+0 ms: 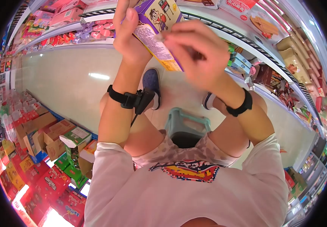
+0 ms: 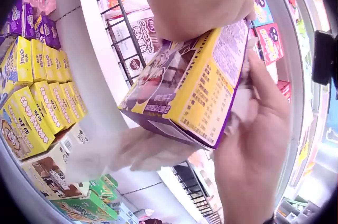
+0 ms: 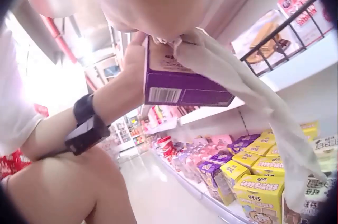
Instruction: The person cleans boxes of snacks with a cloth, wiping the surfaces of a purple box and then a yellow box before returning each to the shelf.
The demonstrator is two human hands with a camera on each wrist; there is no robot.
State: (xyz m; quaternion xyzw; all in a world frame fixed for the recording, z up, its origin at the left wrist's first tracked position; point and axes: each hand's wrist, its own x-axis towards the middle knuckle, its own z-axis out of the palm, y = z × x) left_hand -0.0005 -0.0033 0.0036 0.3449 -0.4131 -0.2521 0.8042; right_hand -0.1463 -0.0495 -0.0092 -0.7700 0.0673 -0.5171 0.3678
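Observation:
My left hand (image 1: pixel 130 39) grips a purple and yellow printed box (image 1: pixel 154 43) by its left side in the head view. Facing it, my right hand (image 1: pixel 205 53) pinches a thin white strip, perhaps tissue or cloth, against the box. That white strip (image 3: pixel 248 84) hangs long and loose from the right hand (image 3: pixel 153 2) in the right wrist view, across the purple box (image 3: pixel 177 89). The left wrist view shows the tilted box (image 2: pixel 203 94) between both hands, with its yellow printed panel toward the camera. Some fingertips are hidden.
Shelves of yellow snack boxes (image 3: pixel 259 192) and purple boxes (image 3: pixel 214 176) stand beyond the hands. A black wire shelf rail (image 2: pixel 117 20) runs near the box. Cartons (image 1: pixel 59 142) and red packages (image 1: pixel 57 185) stand at the left. A green stool (image 1: pixel 176 115) is between the legs.

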